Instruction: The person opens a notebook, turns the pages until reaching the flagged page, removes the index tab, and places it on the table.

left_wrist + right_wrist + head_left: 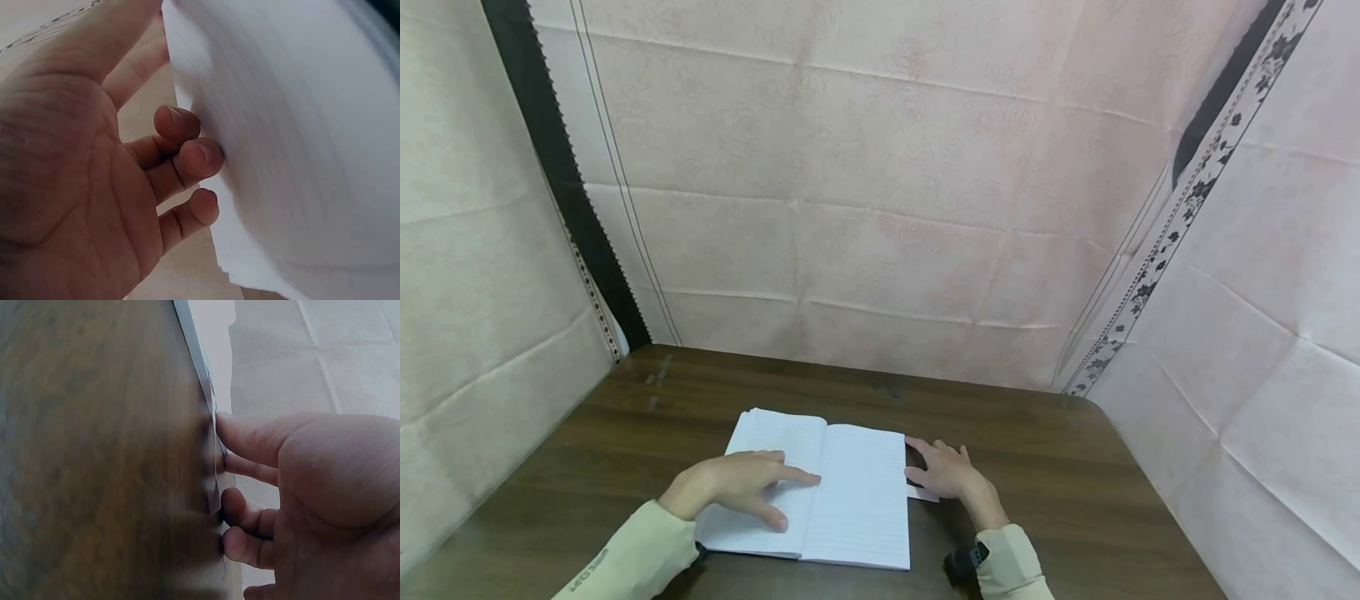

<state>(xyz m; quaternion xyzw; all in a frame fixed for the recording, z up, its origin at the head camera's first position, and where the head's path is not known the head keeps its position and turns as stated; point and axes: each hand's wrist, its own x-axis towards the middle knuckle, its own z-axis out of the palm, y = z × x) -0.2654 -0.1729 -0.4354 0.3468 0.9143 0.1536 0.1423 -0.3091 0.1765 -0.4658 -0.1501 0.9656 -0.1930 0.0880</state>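
Note:
An open notebook [857,500] with lined white pages lies on the brown table. Across its left page reaches my left hand [737,483], thumb and index finger spread, the index fingertip close to the centre fold. In the left wrist view, the fingertips [201,156] of this hand press against the white pages [294,137]. My right hand [951,471] is at the notebook's right edge, with index finger and thumb apart at the page side. A pale slip of paper [922,493] sticks out from that edge below the thumb. In the right wrist view, the thumb [262,437] touches the paper edge.
The brown tabletop [1037,467] extends around the notebook. Pale patterned cloth [880,167] hangs behind the table and on both sides. A dark band with a screen [966,562] sits at the right wrist. Bits of clear tape [658,371] stick to the far left of the table.

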